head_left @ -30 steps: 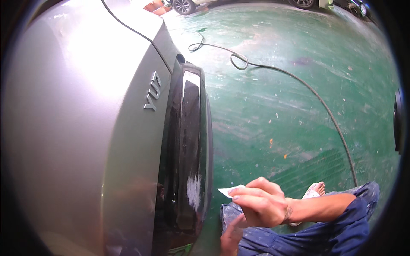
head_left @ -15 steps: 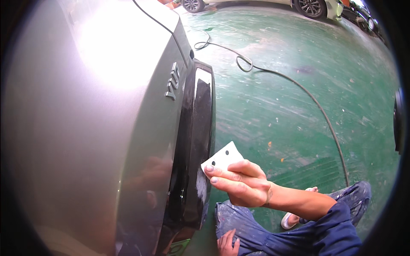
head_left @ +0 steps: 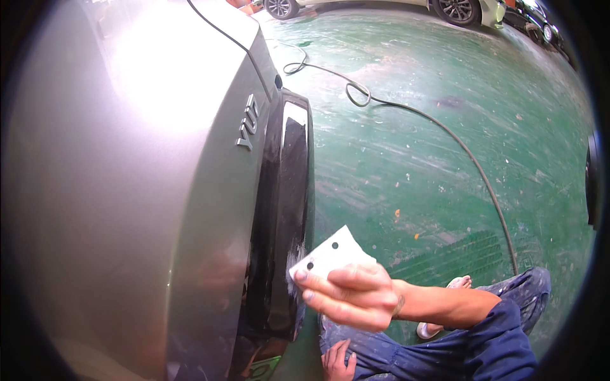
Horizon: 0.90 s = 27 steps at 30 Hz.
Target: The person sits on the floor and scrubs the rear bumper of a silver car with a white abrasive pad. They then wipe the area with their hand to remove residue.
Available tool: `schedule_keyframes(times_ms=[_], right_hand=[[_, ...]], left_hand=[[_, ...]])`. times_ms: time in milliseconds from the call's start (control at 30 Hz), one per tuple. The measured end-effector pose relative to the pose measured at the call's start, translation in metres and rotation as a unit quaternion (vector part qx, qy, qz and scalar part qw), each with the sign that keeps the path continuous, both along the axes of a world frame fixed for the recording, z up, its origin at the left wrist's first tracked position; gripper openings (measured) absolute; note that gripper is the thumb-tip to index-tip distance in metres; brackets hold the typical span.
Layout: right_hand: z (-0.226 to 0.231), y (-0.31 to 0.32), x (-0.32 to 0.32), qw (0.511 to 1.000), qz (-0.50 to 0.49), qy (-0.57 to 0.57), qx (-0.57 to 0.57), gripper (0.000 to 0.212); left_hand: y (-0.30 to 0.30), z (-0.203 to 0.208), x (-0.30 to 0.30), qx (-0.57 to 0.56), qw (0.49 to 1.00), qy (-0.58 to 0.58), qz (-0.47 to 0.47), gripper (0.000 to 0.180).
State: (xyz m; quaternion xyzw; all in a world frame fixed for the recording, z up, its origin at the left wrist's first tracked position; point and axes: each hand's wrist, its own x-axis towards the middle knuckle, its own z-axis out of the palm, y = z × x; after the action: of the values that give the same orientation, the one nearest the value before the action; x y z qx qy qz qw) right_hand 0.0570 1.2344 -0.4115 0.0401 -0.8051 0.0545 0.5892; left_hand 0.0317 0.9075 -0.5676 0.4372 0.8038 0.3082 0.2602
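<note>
In my right hand point(head_left: 359, 295) a white sheet of sandpaper point(head_left: 340, 251) with dark round holes is pinched between thumb and fingers. Its left corner and my fingertips rest against the glossy black trim point(head_left: 294, 190) at the edge of a grey car. A pale, dull scuffed patch point(head_left: 293, 257) shows on the trim beside the sheet; the sheet and fingers hide part of it. My left hand point(head_left: 338, 360) lies on my dusty blue trouser leg, its fingers stretched out and holding nothing.
The car's silver-grey panel point(head_left: 210, 209) with raised lettering fills the left side. A dark hose point(head_left: 445, 130) loops over the scuffed green floor point(head_left: 394, 165). Another car point(head_left: 375, 3) stands at the back, and my sandalled foot point(head_left: 432, 327) is at the lower right.
My right hand has slid down along the black trim with the sandpaper, toward me, baring more of the trim above. The left hand stays on the leg.
</note>
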Motion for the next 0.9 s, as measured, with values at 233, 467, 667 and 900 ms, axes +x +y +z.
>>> schedule_keyframes(times_ms=[233,467,667,900], right_hand=[[0.0,0.008,-0.001,1.0,0.001,-0.001,0.006,0.016],[0.006,0.012,-0.005,1.0,-0.001,0.002,-0.03,0.025],[-0.003,0.023,-0.008,0.999,0.0,0.028,-0.029,0.027],[0.003,0.012,-0.006,0.999,0.007,0.005,-0.032,0.024]], left_hand=[[0.0,-0.001,0.001,0.0,1.0,0.001,0.003,0.045],[0.0,-0.001,0.001,0.0,1.0,0.001,0.004,0.044],[0.001,-0.001,-0.001,0.001,1.0,0.0,-0.006,0.044],[-0.001,-0.004,-0.001,-0.004,1.0,0.001,-0.006,0.044]])
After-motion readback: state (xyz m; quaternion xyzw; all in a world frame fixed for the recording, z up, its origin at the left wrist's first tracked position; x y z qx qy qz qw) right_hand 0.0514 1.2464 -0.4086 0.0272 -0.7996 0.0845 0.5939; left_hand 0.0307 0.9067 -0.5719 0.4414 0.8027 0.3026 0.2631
